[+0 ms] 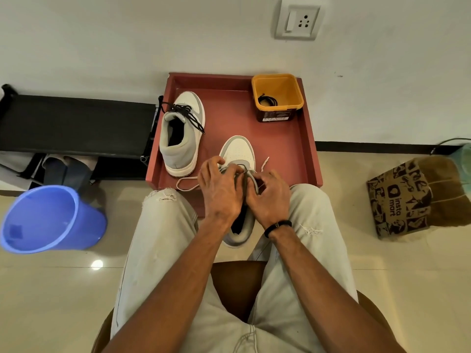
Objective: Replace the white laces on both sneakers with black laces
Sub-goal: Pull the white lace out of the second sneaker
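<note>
You are on the second sneaker [238, 151], stripping its white lace [187, 183]; the first sneaker [182, 133] on the tray [309, 149] already carries black. Your left hand [220, 189] curls over the tongue area, fingers bent and gripping the upper. Your right hand [270, 197] pinches near the eyelets, fingertips together, probably on the lace. Next, I judge, you pull the remaining crossings free, then fetch the black lace [267, 100] from the yellow tub [293, 85].

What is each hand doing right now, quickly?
Left hand: fingers curled on the near sneaker at its lacing area.
Right hand: fingers curled, pinching at the same sneaker's white lace.
</note>
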